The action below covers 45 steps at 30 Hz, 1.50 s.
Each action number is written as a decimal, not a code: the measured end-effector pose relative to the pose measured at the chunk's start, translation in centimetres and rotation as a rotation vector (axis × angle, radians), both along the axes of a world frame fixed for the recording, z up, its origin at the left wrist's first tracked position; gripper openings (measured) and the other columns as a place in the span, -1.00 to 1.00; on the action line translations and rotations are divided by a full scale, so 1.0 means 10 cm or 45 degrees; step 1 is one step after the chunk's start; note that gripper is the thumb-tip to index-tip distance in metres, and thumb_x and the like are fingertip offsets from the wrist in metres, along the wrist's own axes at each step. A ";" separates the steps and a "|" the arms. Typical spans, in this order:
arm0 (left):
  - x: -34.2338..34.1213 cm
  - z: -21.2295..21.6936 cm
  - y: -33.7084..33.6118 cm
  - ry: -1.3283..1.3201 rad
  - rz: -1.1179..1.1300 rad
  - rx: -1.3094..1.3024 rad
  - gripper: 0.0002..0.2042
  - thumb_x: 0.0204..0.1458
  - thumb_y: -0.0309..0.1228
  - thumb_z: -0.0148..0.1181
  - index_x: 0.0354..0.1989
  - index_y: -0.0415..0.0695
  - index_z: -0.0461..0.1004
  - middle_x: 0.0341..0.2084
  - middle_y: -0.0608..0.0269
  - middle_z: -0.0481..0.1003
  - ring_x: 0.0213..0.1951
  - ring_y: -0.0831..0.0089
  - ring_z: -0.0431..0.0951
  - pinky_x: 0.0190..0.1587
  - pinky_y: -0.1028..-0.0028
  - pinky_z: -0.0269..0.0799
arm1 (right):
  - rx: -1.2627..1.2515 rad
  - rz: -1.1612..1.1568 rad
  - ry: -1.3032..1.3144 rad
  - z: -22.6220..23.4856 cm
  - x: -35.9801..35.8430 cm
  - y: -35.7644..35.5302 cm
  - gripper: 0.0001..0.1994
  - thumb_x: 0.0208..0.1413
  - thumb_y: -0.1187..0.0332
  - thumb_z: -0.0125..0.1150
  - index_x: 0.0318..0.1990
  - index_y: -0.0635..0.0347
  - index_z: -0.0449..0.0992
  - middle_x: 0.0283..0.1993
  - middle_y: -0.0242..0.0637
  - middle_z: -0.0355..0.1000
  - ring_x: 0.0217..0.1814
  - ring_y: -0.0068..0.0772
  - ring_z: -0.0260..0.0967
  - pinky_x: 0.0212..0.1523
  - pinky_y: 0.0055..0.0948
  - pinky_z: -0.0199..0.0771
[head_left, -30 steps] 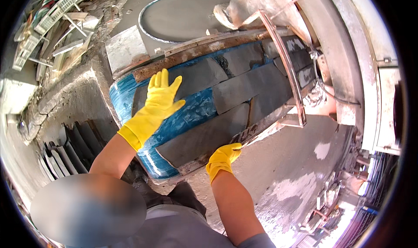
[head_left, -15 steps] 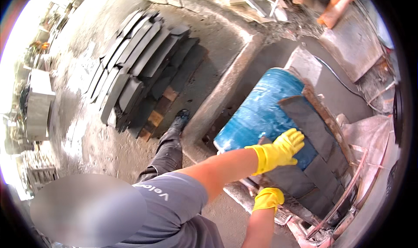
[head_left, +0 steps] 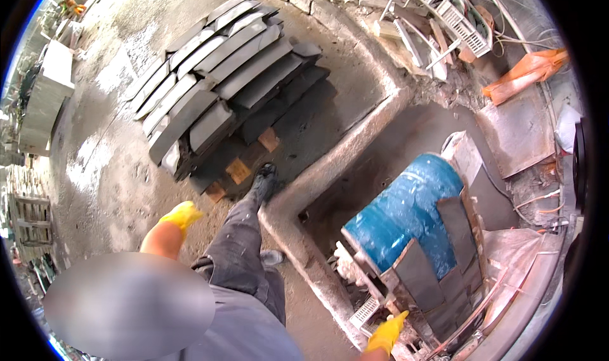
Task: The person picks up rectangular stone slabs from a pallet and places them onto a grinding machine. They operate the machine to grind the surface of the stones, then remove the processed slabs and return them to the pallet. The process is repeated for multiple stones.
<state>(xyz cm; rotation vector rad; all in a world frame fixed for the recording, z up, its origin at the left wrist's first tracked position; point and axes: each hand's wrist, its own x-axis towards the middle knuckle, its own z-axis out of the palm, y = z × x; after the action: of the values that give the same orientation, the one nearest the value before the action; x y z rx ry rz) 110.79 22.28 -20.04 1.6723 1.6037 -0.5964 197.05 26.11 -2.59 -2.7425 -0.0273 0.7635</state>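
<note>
Hands (head_left: 182,215) (head_left: 388,334) well apart, grey slab (head_left: 419,277) near right one.

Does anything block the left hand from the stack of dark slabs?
Nothing visible stands between the left hand and the near end of the stack of slabs; the wooden blocks lie to the right of that line.

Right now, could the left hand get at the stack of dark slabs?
Probably yes, perhaps by leaning closer: nothing visible blocks the way from the left hand to the dark slabs.
</note>
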 end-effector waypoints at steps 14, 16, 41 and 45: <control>0.57 -0.76 2.95 -0.403 0.523 0.016 -0.65 0.10 -0.08 0.25 -0.22 -0.14 0.67 -0.32 -0.15 0.64 -0.16 -0.07 0.66 -0.12 0.06 0.56 | 0.199 1.833 -0.674 0.03 -2.29 3.18 -0.33 0.27 0.30 0.26 0.47 0.38 0.24 0.54 0.25 0.16 0.59 0.38 0.06 0.59 0.15 -0.02; 0.65 -1.00 3.67 -0.299 0.844 -0.119 -0.49 0.03 -0.01 0.33 -0.09 -0.26 0.66 -0.14 -0.24 0.65 -0.01 -0.10 0.66 0.06 0.11 0.57 | -0.073 1.883 -0.798 -0.31 -2.32 3.49 -0.32 0.25 0.21 0.28 0.46 0.33 0.27 0.57 0.19 0.14 0.61 0.37 0.00 0.62 0.19 -0.16; 0.78 -2.02 5.43 0.234 0.481 0.064 -0.12 -0.32 -0.22 0.63 0.25 -0.21 0.32 0.08 -0.13 0.49 0.13 -0.07 0.56 0.19 0.18 0.54 | -0.471 1.968 -0.941 -0.42 -2.38 3.70 -0.34 0.20 0.11 0.32 0.36 0.33 0.40 0.52 0.24 0.20 0.53 0.52 0.07 0.52 0.38 -0.06; 0.98 -1.39 5.35 0.051 0.393 0.000 -0.07 -0.39 -0.18 0.66 0.25 -0.23 0.32 0.07 -0.14 0.49 0.17 -0.10 0.52 0.22 0.14 0.52 | -0.320 1.916 -0.927 -0.41 -2.40 3.65 -0.33 0.15 0.08 0.35 0.33 0.30 0.44 0.51 0.16 0.24 0.51 0.45 0.09 0.54 0.33 -0.06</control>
<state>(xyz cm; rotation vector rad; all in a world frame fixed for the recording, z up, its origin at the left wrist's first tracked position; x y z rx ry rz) 120.57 75.76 -33.95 1.3816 1.8438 -0.4740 173.00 62.57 -6.65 -2.6091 -2.3607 -0.1153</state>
